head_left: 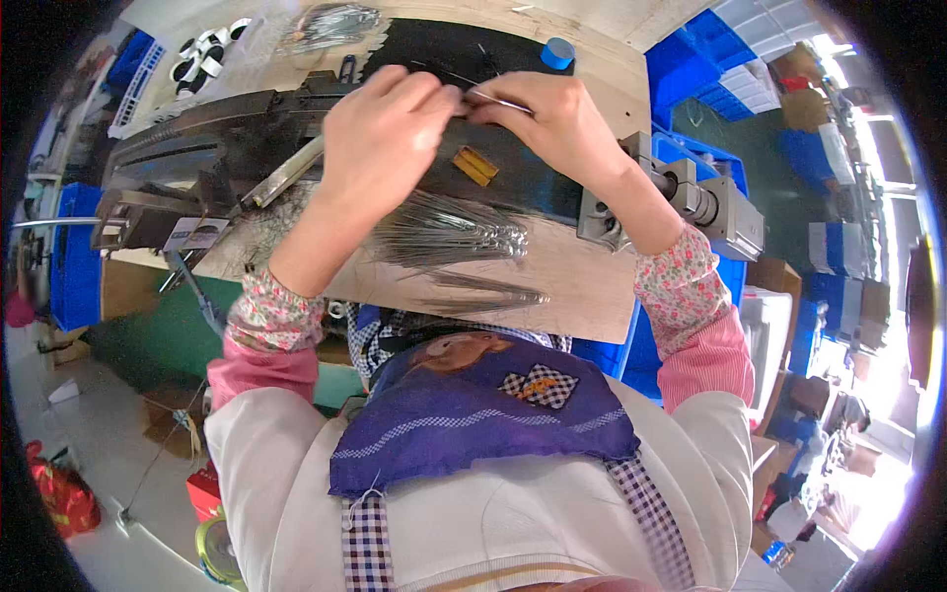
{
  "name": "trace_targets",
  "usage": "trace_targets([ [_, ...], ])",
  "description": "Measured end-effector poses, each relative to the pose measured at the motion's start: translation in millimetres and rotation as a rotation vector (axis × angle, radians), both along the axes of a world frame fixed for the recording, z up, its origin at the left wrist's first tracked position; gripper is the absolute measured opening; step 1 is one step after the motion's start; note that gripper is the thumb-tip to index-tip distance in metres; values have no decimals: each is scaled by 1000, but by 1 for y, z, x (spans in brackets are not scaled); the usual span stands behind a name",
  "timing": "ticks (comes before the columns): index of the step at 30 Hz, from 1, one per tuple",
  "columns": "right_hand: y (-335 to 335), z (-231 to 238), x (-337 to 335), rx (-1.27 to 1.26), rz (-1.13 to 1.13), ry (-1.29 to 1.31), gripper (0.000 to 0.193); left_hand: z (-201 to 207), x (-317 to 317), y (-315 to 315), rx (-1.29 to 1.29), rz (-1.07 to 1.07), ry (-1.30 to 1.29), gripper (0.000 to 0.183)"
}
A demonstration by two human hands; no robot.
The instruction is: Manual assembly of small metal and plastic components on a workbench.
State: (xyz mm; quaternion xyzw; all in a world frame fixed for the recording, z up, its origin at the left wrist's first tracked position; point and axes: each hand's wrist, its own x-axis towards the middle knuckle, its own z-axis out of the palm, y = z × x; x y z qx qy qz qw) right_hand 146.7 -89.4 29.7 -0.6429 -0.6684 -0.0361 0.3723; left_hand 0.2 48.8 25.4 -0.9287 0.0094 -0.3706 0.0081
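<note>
Both of my hands meet over a dark metal fixture (528, 178) on the bench. My right hand (557, 111) is closed in a pinch on a thin metal rod (505, 102), which runs along the fingers. Just beside it my left hand (383, 133) is also closed, its fingertips nearly touching the right ones; what they grip is hidden. Below the hands, a yellow metal block (475, 166) rests on the fixture. Nearer to me lie a large bundle of thin metal wires (449, 232) and a smaller bundle of wires (483, 293) on the wooden bench top.
A blue round cap (557, 52) stands on a black mat (409, 44) at the back. Black-and-white rolls (202, 59) and more wires (335, 27) are at the far left. A grey metal cylinder unit (705, 205) juts past the bench's right edge, above blue crates (691, 153).
</note>
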Motion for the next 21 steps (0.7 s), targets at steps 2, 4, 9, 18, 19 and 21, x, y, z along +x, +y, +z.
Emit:
trace_targets([
  [2, 12, -4, 1, 67, -4, 44, 18, -5, -9, 4, -136, -49, -368, 23],
  [4, 24, -21, 4, 65, -29, 32, 18, -26, -35, -18, -601, -38, -437, 11],
  [9, 33, -18, -1, -128, -34, 81, 20, -63, -70, -9, -2404, -482, -36, 61],
  [18, 39, -12, -10, -241, -112, -9, 16, -95, -50, -30, -1355, 36, 147, 31],
  [19, 35, -12, -16, -255, -80, 1, 16, -86, -52, -32, -1371, 70, 139, 31],
  [21, 30, -10, -21, -159, -183, -207, 14, -66, -57, -29, -1484, -10, 288, 31],
])
